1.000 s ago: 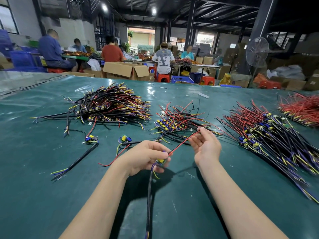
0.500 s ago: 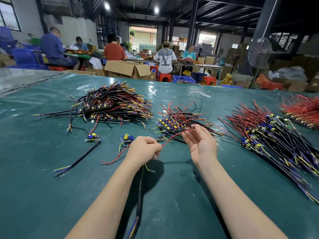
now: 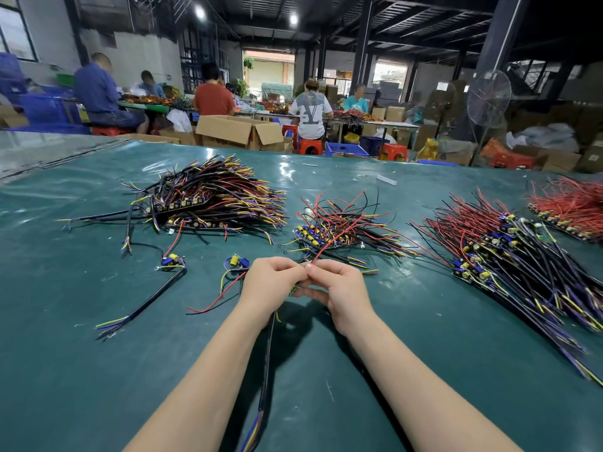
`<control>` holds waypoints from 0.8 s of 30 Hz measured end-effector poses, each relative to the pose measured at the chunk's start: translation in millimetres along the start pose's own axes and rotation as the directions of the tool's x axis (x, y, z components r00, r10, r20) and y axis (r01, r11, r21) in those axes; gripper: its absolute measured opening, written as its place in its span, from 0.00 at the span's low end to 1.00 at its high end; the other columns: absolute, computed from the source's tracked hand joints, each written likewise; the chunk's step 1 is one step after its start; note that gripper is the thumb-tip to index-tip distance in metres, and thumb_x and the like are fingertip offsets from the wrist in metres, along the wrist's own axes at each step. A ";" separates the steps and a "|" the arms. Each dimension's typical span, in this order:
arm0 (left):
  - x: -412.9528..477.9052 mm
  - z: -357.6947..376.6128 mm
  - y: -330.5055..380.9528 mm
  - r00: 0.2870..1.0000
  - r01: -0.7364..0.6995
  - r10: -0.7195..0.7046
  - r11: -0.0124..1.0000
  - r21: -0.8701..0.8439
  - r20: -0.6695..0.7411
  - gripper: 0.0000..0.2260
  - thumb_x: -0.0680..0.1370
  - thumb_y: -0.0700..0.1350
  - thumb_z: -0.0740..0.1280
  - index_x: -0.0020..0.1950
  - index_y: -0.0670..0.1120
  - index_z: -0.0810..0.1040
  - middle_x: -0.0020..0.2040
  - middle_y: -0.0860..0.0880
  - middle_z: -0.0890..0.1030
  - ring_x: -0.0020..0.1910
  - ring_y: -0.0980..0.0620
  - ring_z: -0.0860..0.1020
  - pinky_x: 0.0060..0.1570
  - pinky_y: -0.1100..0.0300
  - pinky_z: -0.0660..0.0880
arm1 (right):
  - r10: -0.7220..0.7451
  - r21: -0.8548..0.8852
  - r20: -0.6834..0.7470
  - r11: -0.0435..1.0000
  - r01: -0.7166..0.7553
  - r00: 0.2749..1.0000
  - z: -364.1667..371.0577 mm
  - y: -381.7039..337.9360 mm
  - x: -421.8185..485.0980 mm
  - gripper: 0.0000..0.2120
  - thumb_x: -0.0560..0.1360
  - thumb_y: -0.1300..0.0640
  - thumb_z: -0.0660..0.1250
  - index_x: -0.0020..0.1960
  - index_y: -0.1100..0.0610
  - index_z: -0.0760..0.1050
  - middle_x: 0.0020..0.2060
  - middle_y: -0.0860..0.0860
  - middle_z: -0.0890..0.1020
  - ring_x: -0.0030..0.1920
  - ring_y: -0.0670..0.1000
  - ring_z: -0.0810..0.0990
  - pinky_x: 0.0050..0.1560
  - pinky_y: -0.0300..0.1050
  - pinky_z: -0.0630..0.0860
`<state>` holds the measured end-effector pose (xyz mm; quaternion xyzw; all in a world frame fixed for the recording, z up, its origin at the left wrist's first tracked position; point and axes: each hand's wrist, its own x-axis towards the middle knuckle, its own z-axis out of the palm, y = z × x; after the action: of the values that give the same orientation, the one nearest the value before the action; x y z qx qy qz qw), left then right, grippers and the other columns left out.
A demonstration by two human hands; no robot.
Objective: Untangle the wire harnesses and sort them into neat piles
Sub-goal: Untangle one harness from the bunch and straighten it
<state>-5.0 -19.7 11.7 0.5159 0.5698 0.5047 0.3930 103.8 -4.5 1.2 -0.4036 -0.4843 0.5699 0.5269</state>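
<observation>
My left hand (image 3: 272,282) and my right hand (image 3: 339,288) meet above the green table (image 3: 81,370) and both grip one wire harness (image 3: 266,363). Its black cable hangs down toward me; its red wire (image 3: 329,244) rises from my right fingertips. A small tangled pile (image 3: 339,228) lies just behind my hands. A large dark pile (image 3: 215,199) sits at the back left. A long sorted pile (image 3: 515,256) stretches on the right, and a red pile (image 3: 571,207) lies at the far right. Two loose harnesses (image 3: 169,264) (image 3: 233,262) lie left of my hands.
Several people sit at other tables behind the far edge of my table. An open cardboard box (image 3: 239,130) stands behind that edge, with red stools and blue crates near it. A standing fan (image 3: 487,99) is at the back right.
My hands have come together; the right hand slid down the red wire to the left hand. The black cable now hangs straight down toward me.
</observation>
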 end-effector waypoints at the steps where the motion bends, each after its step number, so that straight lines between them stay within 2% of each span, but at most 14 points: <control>1: -0.6 0.6 0.4 1.000 -0.002 0.002 1.000 0.017 0.003 0.10 0.70 0.39 0.68 0.29 0.45 0.79 0.31 0.44 0.79 0.28 0.53 0.72 0.31 0.63 0.66 | -0.001 0.031 -0.012 1.000 0.002 1.000 1.8 0.0 -0.7 0.09 0.74 0.69 0.63 0.36 0.63 0.76 0.33 0.57 0.78 0.33 0.53 0.77 0.38 0.46 0.77; 4: -0.8 1.4 0.2 1.000 -0.004 0.005 0.999 0.050 -0.008 0.11 0.69 0.39 0.68 0.27 0.46 0.78 0.24 0.50 0.76 0.20 0.59 0.66 0.23 0.68 0.61 | 0.015 0.108 -0.056 0.994 -0.009 0.998 6.4 -0.4 -2.2 0.10 0.74 0.71 0.62 0.35 0.64 0.75 0.31 0.56 0.77 0.26 0.47 0.77 0.27 0.39 0.76; 6: -0.7 1.6 -0.3 1.000 -0.002 0.003 0.998 0.065 -0.019 0.12 0.69 0.39 0.68 0.26 0.47 0.78 0.22 0.52 0.74 0.18 0.60 0.65 0.22 0.69 0.60 | 0.023 0.117 -0.075 0.993 -0.014 0.997 7.8 0.0 -2.1 0.10 0.74 0.71 0.62 0.35 0.64 0.75 0.31 0.56 0.77 0.26 0.48 0.76 0.26 0.38 0.76; 8: -1.5 2.8 -0.5 1.000 -0.005 0.007 0.997 0.071 -0.026 0.11 0.68 0.40 0.69 0.25 0.48 0.78 0.25 0.51 0.76 0.22 0.58 0.69 0.27 0.65 0.64 | 0.014 0.098 -0.085 0.995 -0.006 0.996 8.4 0.5 -1.9 0.10 0.74 0.71 0.61 0.36 0.64 0.74 0.31 0.56 0.77 0.28 0.50 0.75 0.26 0.40 0.77; 10: -2.4 4.4 0.3 0.999 -0.005 0.008 0.998 0.069 -0.037 0.06 0.62 0.45 0.67 0.25 0.48 0.79 0.27 0.48 0.79 0.29 0.53 0.73 0.35 0.62 0.69 | -0.023 0.062 -0.101 0.998 0.029 0.995 8.0 0.7 -1.7 0.11 0.74 0.72 0.61 0.37 0.62 0.73 0.29 0.54 0.76 0.26 0.49 0.75 0.27 0.41 0.78; 12: -2.7 5.1 0.8 0.999 -0.006 0.010 0.997 0.071 -0.049 0.06 0.59 0.47 0.65 0.24 0.49 0.80 0.29 0.46 0.81 0.31 0.50 0.75 0.41 0.57 0.74 | -0.074 -0.015 -0.119 0.997 0.073 0.990 6.6 1.2 -1.6 0.11 0.74 0.71 0.61 0.36 0.61 0.73 0.28 0.53 0.77 0.26 0.49 0.76 0.29 0.43 0.77; 15: -2.7 5.0 -0.4 0.999 -0.008 0.011 0.997 0.075 -0.034 0.07 0.59 0.47 0.65 0.27 0.48 0.81 0.32 0.43 0.83 0.31 0.50 0.77 0.48 0.49 0.78 | -0.108 -0.098 -0.135 0.991 0.095 0.985 3.7 0.9 -0.6 0.12 0.75 0.69 0.63 0.33 0.60 0.73 0.26 0.52 0.76 0.25 0.48 0.76 0.27 0.38 0.75; 17: -3.4 5.7 -0.6 1.000 -0.006 0.009 0.996 0.084 -0.028 0.06 0.61 0.47 0.65 0.27 0.48 0.81 0.32 0.42 0.83 0.32 0.50 0.78 0.48 0.48 0.79 | -0.110 -0.088 -0.144 0.991 0.098 0.984 2.6 0.1 0.6 0.14 0.74 0.70 0.62 0.31 0.61 0.71 0.23 0.52 0.75 0.22 0.47 0.75 0.25 0.36 0.75; 20: -3.9 7.0 0.6 0.999 -0.006 0.009 0.996 0.088 -0.034 0.06 0.63 0.45 0.67 0.26 0.48 0.80 0.30 0.44 0.82 0.29 0.52 0.76 0.45 0.54 0.77 | -0.064 -0.020 -0.146 0.998 0.062 0.987 3.6 -1.0 0.5 0.14 0.75 0.71 0.61 0.31 0.63 0.71 0.20 0.51 0.75 0.19 0.45 0.74 0.23 0.35 0.74; 22: -2.0 6.2 -0.3 0.999 -0.013 0.018 0.994 0.112 -0.045 0.09 0.66 0.43 0.69 0.25 0.49 0.79 0.28 0.46 0.81 0.27 0.54 0.75 0.41 0.57 0.74 | -0.009 0.046 -0.141 0.999 0.015 0.990 5.0 -1.0 0.2 0.13 0.75 0.70 0.61 0.32 0.62 0.72 0.19 0.49 0.75 0.19 0.45 0.75 0.23 0.35 0.74; 24: -0.5 5.9 -1.6 0.999 -0.007 0.011 0.994 0.105 -0.042 0.11 0.69 0.39 0.68 0.27 0.48 0.80 0.30 0.45 0.81 0.28 0.53 0.76 0.42 0.56 0.76 | 0.036 0.104 -0.158 0.994 -0.019 0.987 4.3 -1.9 1.1 0.11 0.74 0.71 0.63 0.34 0.61 0.73 0.20 0.49 0.76 0.21 0.45 0.75 0.25 0.37 0.76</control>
<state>0.4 -19.1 9.1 0.5274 0.6013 0.4868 0.3511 99.9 -4.1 4.0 -0.4272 -0.4055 0.5670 0.5759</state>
